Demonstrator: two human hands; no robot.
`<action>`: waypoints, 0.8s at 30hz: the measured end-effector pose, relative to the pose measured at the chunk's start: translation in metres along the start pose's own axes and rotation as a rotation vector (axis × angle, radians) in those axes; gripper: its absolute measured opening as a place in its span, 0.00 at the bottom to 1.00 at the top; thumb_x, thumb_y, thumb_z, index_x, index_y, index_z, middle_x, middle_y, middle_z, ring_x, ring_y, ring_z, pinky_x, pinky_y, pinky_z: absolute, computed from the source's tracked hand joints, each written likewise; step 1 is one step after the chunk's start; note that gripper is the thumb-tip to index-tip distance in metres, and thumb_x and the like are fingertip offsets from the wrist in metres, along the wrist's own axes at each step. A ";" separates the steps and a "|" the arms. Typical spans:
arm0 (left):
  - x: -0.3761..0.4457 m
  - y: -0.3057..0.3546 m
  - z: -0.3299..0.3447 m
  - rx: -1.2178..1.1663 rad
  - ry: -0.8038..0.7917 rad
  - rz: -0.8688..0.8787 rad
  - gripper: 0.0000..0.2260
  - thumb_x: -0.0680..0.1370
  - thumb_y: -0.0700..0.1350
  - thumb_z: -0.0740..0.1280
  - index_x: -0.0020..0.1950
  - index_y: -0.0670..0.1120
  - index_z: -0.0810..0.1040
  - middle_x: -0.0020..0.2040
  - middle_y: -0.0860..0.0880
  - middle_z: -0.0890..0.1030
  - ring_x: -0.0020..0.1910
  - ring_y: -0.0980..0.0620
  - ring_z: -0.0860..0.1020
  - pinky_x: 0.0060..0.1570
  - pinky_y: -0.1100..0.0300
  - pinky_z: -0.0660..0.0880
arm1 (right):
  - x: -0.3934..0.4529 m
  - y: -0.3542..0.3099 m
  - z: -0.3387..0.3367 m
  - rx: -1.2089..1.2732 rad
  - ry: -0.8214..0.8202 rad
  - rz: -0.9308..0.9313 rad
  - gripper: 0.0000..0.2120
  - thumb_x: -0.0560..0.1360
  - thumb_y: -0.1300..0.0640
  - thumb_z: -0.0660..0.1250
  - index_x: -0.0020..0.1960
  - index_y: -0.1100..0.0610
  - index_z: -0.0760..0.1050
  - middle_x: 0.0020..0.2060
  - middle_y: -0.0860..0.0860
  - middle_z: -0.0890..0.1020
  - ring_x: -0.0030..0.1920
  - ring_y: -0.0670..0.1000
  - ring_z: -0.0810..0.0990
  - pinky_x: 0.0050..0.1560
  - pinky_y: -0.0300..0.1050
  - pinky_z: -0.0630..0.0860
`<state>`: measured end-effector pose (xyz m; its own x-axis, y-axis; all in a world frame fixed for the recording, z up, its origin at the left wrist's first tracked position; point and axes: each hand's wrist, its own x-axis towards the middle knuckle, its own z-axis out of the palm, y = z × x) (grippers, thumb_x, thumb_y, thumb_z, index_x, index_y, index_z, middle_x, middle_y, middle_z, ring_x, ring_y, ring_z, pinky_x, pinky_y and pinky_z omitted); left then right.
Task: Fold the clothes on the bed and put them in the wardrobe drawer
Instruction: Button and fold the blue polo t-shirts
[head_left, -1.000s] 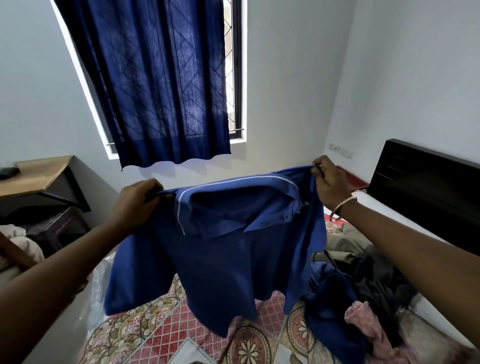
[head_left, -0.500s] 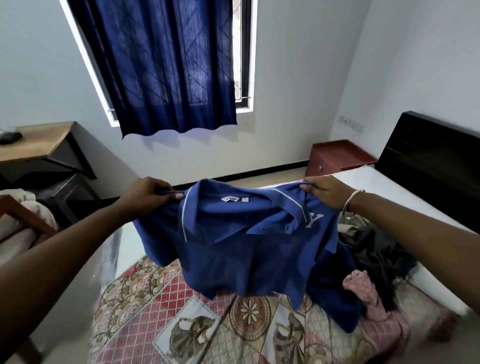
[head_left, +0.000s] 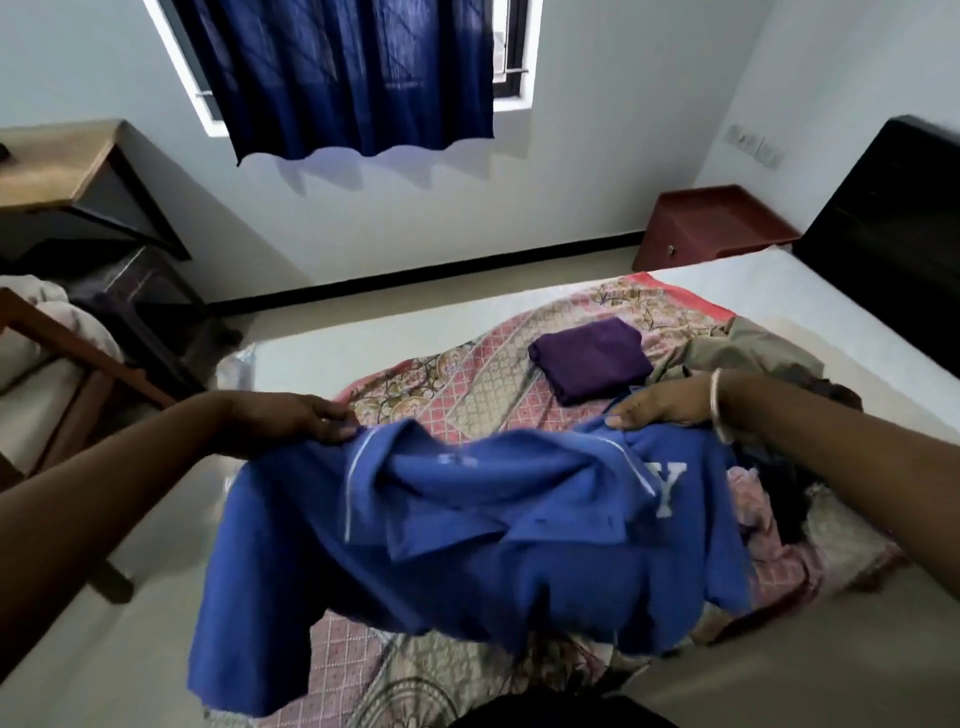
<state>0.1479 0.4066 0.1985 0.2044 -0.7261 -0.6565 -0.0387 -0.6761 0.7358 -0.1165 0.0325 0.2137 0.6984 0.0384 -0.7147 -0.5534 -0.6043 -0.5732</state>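
Blue shirt (head_left: 467, 530) is hanging spread between both hands above the bed (head_left: 810, 306), collar uppermost, its lower hem drooping toward 6 o'clock over the patterned sheet (head_left: 483, 384). Left hand (head_left: 291, 418), at 9 o'clock of the collar, is gripping the shoulder seam: fingers curled down over the cloth edge, thumb hidden beneath. Right hand (head_left: 660, 408), at 2 o'clock of the collar, is pinching the opposite shoulder with fingertips closed together on the fabric; a bangle (head_left: 719, 405) is circling that wrist. A white letter "Y" is showing on the shirt below the right hand; further characters are folded out of sight. The collar label is blurred and unreadable. A folded purple garment (head_left: 589, 358) is lying on the sheet at 12 o'clock of the right hand, apart from the shirt. Unfolded clothes (head_left: 769, 353) are lying heaped at 3 o'clock, partly under the right forearm.
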 end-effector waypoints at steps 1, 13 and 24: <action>0.013 -0.009 0.001 0.023 0.167 0.029 0.24 0.65 0.63 0.77 0.47 0.45 0.83 0.48 0.43 0.84 0.47 0.49 0.81 0.50 0.54 0.78 | 0.011 0.004 0.001 -0.082 0.079 0.003 0.17 0.80 0.53 0.64 0.63 0.63 0.75 0.58 0.52 0.81 0.56 0.49 0.78 0.61 0.42 0.72; 0.199 -0.093 0.019 0.277 0.799 -0.051 0.07 0.82 0.50 0.63 0.44 0.53 0.74 0.40 0.46 0.78 0.42 0.45 0.75 0.39 0.55 0.65 | 0.203 0.101 -0.005 -0.306 0.577 0.058 0.11 0.83 0.50 0.58 0.46 0.56 0.69 0.39 0.57 0.77 0.44 0.61 0.78 0.42 0.54 0.73; 0.376 -0.161 0.006 0.545 0.951 -0.155 0.19 0.76 0.46 0.66 0.67 0.51 0.74 0.61 0.44 0.76 0.61 0.38 0.74 0.54 0.40 0.71 | 0.402 0.175 0.046 -0.464 1.016 -0.306 0.15 0.76 0.50 0.63 0.57 0.59 0.76 0.48 0.59 0.75 0.44 0.62 0.76 0.39 0.56 0.75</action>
<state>0.2250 0.2417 -0.1683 0.9035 -0.3945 -0.1676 -0.3251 -0.8855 0.3319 0.0463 -0.0214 -0.1927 0.9338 -0.2961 0.2006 -0.2251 -0.9225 -0.3136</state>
